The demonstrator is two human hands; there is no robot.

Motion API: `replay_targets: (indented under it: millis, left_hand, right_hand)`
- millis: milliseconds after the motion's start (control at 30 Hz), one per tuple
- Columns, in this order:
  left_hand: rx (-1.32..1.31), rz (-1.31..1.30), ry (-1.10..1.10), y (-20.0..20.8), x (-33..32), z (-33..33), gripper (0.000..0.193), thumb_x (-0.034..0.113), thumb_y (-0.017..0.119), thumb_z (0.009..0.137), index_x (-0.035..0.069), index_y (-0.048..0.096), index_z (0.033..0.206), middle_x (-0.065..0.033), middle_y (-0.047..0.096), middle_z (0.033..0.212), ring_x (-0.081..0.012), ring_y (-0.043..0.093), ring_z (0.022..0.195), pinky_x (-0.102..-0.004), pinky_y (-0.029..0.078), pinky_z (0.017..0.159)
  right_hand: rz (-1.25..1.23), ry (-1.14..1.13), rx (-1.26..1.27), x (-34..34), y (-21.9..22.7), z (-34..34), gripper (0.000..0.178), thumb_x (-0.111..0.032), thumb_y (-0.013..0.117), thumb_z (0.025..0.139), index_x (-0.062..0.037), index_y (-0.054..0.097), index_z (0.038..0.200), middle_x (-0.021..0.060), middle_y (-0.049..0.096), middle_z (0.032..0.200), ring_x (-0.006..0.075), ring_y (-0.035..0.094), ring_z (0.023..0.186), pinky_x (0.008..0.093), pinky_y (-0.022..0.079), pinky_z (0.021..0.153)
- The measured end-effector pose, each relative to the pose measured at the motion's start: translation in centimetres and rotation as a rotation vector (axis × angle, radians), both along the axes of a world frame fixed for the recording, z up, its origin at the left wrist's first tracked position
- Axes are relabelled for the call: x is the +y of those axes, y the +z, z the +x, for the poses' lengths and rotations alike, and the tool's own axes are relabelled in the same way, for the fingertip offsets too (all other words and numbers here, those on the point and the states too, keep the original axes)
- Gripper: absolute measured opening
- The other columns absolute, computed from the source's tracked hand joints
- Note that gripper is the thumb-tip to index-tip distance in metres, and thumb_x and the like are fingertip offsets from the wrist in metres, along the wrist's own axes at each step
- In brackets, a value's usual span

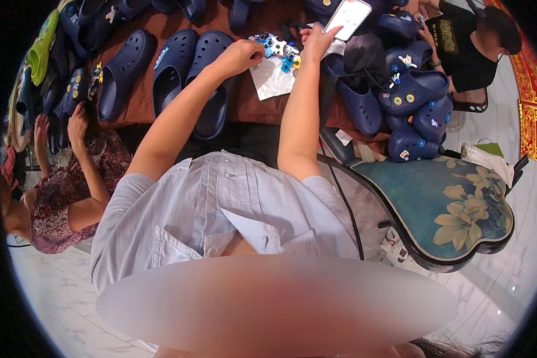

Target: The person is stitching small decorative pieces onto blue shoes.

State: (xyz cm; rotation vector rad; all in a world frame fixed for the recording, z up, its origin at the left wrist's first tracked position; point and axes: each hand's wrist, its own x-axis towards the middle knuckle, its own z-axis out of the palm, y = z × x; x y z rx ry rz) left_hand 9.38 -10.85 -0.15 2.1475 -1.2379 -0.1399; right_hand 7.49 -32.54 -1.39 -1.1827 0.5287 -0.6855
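Note:
My right hand (318,45) grips a smartphone (351,18) by its lower end, with one digit over the edge of the lit white screen. My left hand (240,58) is closed, its fingers curled beside a small pile of colourful shoe charms (277,48). Whatever those fingers hold, if anything, is hidden. The charms are white, blue and yellow, partly on a crumpled white plastic bag (272,80). Left of them, a pair of navy clogs (174,65) lies on the brown cloth-covered table (235,107), partly covered by my left forearm.
More navy clogs line the back; a heap of charm-decorated clogs (413,92) stands at the right. A black drawstring pouch (366,59) lies by it. One person (80,185) handles a clog at the left; another (462,45) is at the far right. A floral-cushioned chair (441,209) stands at my right.

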Motion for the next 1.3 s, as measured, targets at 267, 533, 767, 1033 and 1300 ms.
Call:
replay_targets:
  millis: [267, 533, 767, 1033, 1300]
  left_hand:
    - [-0.057, 0.017, -0.001, 0.1, 0.0, 0.0, 0.016, 0.007, 0.071, 0.079, 0.000, 0.068, 0.092, -0.0159, 0.068, 0.089, -0.0334, 0.064, 0.084, -0.0400, 0.051, 0.076]
    - [-0.063, 0.013, 0.014, 0.4, 0.0, -0.1, 0.015, 0.007, 0.070, 0.079, 0.001, 0.068, 0.092, -0.0150, 0.067, 0.089, -0.0327, 0.062, 0.089, -0.0417, 0.050, 0.081]
    - [-0.023, 0.035, 0.001, 0.6, 0.0, -0.2, 0.016, 0.009, 0.071, 0.079, 0.001, 0.068, 0.093, -0.0144, 0.067, 0.091, -0.0325, 0.062, 0.090, -0.0416, 0.050, 0.081]
    - [-0.097, 0.021, 0.023, 0.0, 0.0, -0.1, 0.016, 0.009, 0.071, 0.079, 0.002, 0.068, 0.092, -0.0143, 0.067, 0.090, -0.0331, 0.062, 0.089, -0.0418, 0.050, 0.081]
    - [-0.067, 0.003, -0.022, -0.2, 0.1, 0.0, 0.017, 0.008, 0.071, 0.077, 0.001, 0.068, 0.092, -0.0153, 0.067, 0.089, -0.0335, 0.062, 0.088, -0.0419, 0.049, 0.079]
  right_hand:
    - [-0.444, -0.126, 0.215, -1.6, 1.5, 0.9, 0.084, -0.008, 0.049, 0.087, -0.0109, 0.002, 0.157, 0.0182, 0.066, 0.071, 0.0230, 0.064, 0.057, 0.0334, 0.053, 0.065]
    - [-0.699, -0.200, 0.332, -4.2, 2.1, 3.0, 0.079, -0.012, 0.048, 0.089, -0.0097, 0.006, 0.156, 0.0229, 0.069, 0.078, 0.0300, 0.070, 0.065, 0.0384, 0.054, 0.083]
    - [-0.694, -0.205, 0.317, -4.2, 2.0, 2.8, 0.077, -0.011, 0.048, 0.090, -0.0068, 0.007, 0.155, 0.0222, 0.068, 0.077, 0.0296, 0.069, 0.064, 0.0359, 0.055, 0.078]
    - [-0.533, -0.119, 0.179, -0.7, 1.0, 0.7, 0.079, -0.006, 0.046, 0.090, -0.0046, 0.000, 0.155, 0.0180, 0.064, 0.069, 0.0235, 0.064, 0.054, 0.0351, 0.053, 0.056]
    - [0.092, -0.017, 0.029, 0.6, -0.7, 0.4, 0.092, -0.002, 0.048, 0.088, -0.0143, -0.014, 0.154, 0.0145, 0.062, 0.068, 0.0145, 0.054, 0.048, 0.0245, 0.041, 0.041]
